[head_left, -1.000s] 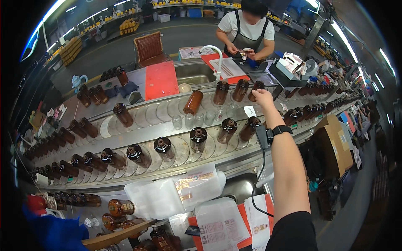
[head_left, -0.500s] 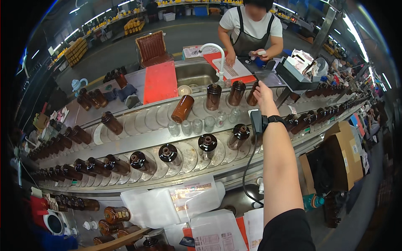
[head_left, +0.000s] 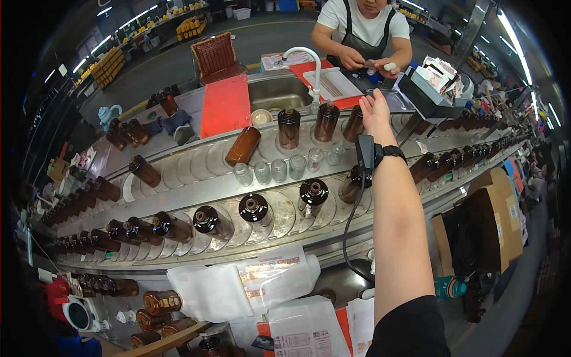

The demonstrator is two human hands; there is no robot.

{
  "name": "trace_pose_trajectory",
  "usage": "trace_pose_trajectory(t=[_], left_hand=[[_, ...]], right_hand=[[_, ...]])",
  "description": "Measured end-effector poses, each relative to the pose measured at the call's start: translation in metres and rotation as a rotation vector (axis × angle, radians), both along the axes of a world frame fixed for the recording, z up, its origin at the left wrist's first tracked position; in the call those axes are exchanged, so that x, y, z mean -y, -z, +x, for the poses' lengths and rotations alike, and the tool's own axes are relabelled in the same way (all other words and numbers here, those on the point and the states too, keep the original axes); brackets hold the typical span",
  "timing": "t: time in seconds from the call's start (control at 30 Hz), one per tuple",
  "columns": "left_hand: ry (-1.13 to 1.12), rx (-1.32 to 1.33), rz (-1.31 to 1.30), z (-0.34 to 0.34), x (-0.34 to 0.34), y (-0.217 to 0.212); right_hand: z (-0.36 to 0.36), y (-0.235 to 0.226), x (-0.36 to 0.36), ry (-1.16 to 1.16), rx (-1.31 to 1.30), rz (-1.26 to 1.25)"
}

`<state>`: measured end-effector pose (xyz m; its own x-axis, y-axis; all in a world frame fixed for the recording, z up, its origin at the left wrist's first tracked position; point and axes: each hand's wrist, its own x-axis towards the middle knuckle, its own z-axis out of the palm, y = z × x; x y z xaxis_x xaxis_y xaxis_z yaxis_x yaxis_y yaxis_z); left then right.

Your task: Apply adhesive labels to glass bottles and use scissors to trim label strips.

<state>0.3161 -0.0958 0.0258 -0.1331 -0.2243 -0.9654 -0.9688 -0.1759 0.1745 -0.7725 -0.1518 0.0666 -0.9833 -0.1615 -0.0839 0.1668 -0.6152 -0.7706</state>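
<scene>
My right hand [head_left: 375,112] reaches forward over the conveyor, palm up with fingers stretched out, holding nothing. A black box-shaped device [head_left: 365,157] with a cable is strapped at that wrist. Just left of the hand, an amber glass bottle [head_left: 354,122] stands on the far lane; whether they touch I cannot tell. Two more upright bottles, including a dark amber bottle [head_left: 289,128], stand farther left, beside a tipped amber bottle [head_left: 243,146]. Several small clear glasses [head_left: 279,170] line the strip between the lanes. Capped-neck-shaped bottles [head_left: 256,209] ride the near lane. My left hand is out of view.
Across the conveyor, a co-worker [head_left: 364,35] handles small items beside a white tray [head_left: 332,85]. A sink [head_left: 279,94] with a white faucet [head_left: 317,77] adjoins a red board [head_left: 226,107]. Printed plastic sheets [head_left: 267,279] lie nearest me; a cardboard box [head_left: 496,220] stands right.
Far-lane bottles have shifted left and near-lane bottles right. My right hand has turned its palm up more, fingers spread. The co-worker's hand has left the tray and joined the other.
</scene>
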Motion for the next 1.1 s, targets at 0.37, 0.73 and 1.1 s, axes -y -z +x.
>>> trace_pose_trajectory(t=[0.37, 0.73, 1.1], left_hand=[[-0.018, 0.06, -0.065, 0.026, -0.01, 0.039], [-0.111, 0.201, -0.081, 0.007, -0.037, 0.01], [0.403, -0.161, -0.075, -0.148, 0.061, -0.057]], right_hand=[[-0.025, -0.011, 0.0, 0.007, -0.032, -0.426], [0.063, 0.01, 0.003, -0.165, -0.011, -0.081], [0.346, -0.124, -0.078, -0.794, -0.462, 0.467]])
